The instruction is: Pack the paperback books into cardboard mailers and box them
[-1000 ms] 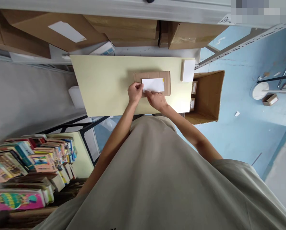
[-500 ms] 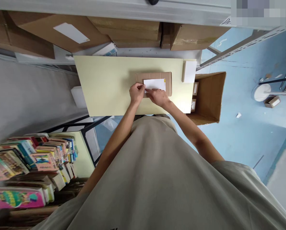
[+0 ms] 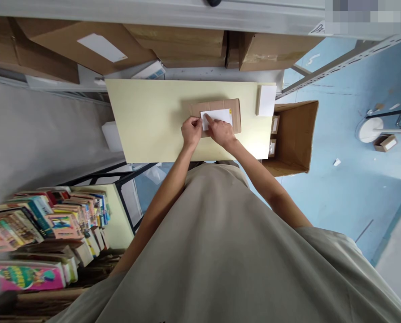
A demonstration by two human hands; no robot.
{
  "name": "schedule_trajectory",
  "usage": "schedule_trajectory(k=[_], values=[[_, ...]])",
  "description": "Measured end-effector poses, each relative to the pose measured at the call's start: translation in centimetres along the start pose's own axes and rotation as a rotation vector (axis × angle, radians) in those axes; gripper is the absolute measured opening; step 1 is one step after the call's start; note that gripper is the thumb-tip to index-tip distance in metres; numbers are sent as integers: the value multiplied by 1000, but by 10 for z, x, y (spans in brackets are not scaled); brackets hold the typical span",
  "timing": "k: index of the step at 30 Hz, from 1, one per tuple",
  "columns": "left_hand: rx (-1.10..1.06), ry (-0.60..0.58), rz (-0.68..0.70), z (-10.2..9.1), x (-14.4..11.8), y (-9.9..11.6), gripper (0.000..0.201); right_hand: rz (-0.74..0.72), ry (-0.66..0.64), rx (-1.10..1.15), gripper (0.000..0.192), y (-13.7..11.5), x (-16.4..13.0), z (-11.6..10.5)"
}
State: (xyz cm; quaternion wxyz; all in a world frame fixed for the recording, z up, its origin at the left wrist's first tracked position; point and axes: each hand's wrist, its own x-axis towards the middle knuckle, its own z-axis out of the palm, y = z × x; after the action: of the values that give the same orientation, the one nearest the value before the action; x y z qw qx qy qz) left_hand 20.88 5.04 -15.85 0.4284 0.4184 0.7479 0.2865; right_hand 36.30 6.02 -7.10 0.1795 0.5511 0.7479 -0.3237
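one right hand, grip unclear, is touching the label, left hand pinching its edge, counter extending leftward.

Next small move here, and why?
Probably sweep the right hand along the white label toward its yellow mark: that hand's index fingertip rests near the label's left end, the left hand is at that edge, and the label lies on the cardboard box.

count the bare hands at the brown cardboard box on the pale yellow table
2: the left hand at the left edge of the white rectangular label, and the right hand with its index finger on that label. No others show.
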Motion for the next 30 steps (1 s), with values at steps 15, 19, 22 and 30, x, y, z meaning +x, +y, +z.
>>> schedule_trajectory(k=[15,19,22,30], values=[[-82,52,8,2,1,-12,23,-29,-58,-55,80,-12,1,-7],[-184,5,-21,0,1,-17,46,-6,-74,-51,79,-16,1,-10],[-182,-3,-37,-1,0,-17,53,-13,-96,-49,80,-20,-7,-8],[-140,51,-52,0,-8,-1,43,-78,-208,-42,87,-18,-47,24]])
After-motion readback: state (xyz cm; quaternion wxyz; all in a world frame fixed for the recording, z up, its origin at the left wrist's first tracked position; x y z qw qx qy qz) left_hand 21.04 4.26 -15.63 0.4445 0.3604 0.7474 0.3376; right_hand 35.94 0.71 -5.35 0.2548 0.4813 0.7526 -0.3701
